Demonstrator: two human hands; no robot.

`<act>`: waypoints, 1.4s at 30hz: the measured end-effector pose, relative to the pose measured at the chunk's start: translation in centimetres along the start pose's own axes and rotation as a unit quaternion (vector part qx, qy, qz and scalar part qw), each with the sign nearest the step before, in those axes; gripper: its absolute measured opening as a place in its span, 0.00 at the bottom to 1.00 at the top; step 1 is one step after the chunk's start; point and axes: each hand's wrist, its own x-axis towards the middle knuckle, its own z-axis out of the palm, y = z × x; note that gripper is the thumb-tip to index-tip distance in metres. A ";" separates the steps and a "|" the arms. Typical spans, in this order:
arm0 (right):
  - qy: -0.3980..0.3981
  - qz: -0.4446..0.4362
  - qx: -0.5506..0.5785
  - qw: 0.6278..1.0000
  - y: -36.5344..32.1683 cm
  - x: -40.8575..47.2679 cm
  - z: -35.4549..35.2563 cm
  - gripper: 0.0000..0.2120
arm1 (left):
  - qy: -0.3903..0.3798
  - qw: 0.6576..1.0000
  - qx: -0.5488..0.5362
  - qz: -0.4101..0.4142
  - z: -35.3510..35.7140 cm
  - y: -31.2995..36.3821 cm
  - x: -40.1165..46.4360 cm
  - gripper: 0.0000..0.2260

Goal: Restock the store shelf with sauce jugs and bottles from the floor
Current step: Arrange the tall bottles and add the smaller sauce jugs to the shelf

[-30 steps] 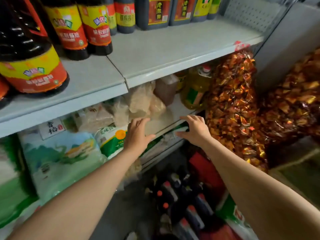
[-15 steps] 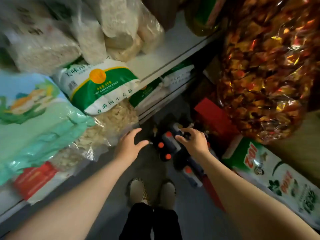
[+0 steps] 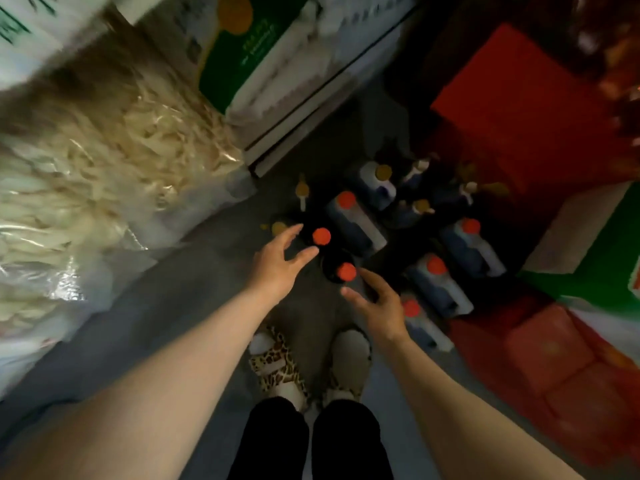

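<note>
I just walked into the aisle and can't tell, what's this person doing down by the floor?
A person is bending over a cluster of sauce jugs and bottles standing on the floor beside the bottom shelf. The left hand reaches with spread fingers toward a dark bottle with a red cap. The right hand hovers open beside a second red-capped bottle. Neither hand grips anything yet. More red-capped jugs stand to the right, by a red box.

Both bare forearms reach down and forward; the left hand [image 3: 277, 268] and right hand [image 3: 377, 308] hang with fingers spread, holding nothing.
</note>
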 end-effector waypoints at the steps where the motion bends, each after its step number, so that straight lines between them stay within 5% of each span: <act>1: -0.001 -0.003 0.015 1.000 1.1 0.8 0.6 0.23 | -0.004 1.000 -0.001 0.001 0.8 -0.8 1.0 0.27; 10: 0.016 -0.094 0.089 0.991 4.6 4.4 3.4 0.25 | -0.009 0.998 -0.021 0.059 5.1 -4.3 5.5 0.26; 24: -0.012 -0.064 0.158 0.985 2.0 4.6 0.7 0.19 | -0.030 0.996 0.035 0.079 3.7 -1.5 5.2 0.18; 31: -0.019 -0.035 0.126 0.991 -6.3 -3.2 -5.4 0.16 | -0.014 0.999 0.034 0.037 -1.6 5.3 -3.5 0.13; 34: -0.017 -0.044 0.106 0.993 -11.9 -7.9 -8.0 0.22 | 0.014 0.999 0.009 0.040 -4.7 9.9 -8.2 0.22; 38: -0.020 -0.089 0.092 0.992 -20.8 -15.6 -10.9 0.17 | 0.056 0.996 -0.012 0.068 -9.5 17.4 -14.6 0.28; 42: -0.017 -0.173 0.094 0.980 -31.1 -23.8 -13.5 0.18 | 0.077 0.992 -0.019 0.096 -15.0 26.9 -21.0 0.20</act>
